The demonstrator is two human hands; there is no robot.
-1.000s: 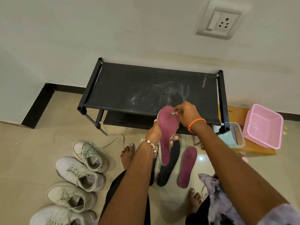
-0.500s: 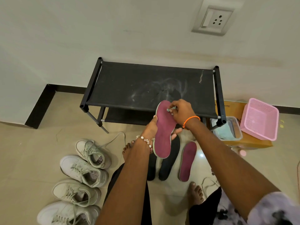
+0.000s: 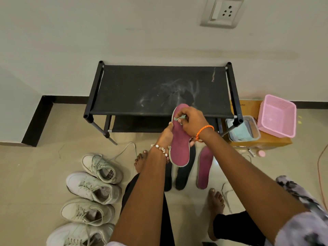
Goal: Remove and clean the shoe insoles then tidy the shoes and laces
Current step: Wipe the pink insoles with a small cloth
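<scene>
The person is midway through the cleaning stage. The left hand (image 3: pixel 166 137) grips a maroon insole (image 3: pixel 180 144) by its long edge and holds it up in the air, in front of the near edge of the black shoe rack (image 3: pixel 159 89). The right hand (image 3: pixel 191 121) pinches a small pale wipe (image 3: pixel 179 118) against the toe end of that insole, so it looks to be in the act of wiping it.

Removal seems finished: a second maroon insole (image 3: pixel 204 167) and two dark insoles (image 3: pixel 184 176) lie flat on the floor between the person's bare feet, just below the held one. Whether those three are already cleaned cannot be told from here.

Four pale sneakers (image 3: pixel 92 188) stand in a rough column on the floor at the left, near the rack's front-left leg. Their laces look loose, and one lace (image 3: pixel 124 151) trails out across the tiles from the farthest shoe.

Judging by this, still to do are finishing the wipe, possibly the other insoles, refitting them, straightening the laces and putting the shoes in order, perhaps on the rack.
</scene>
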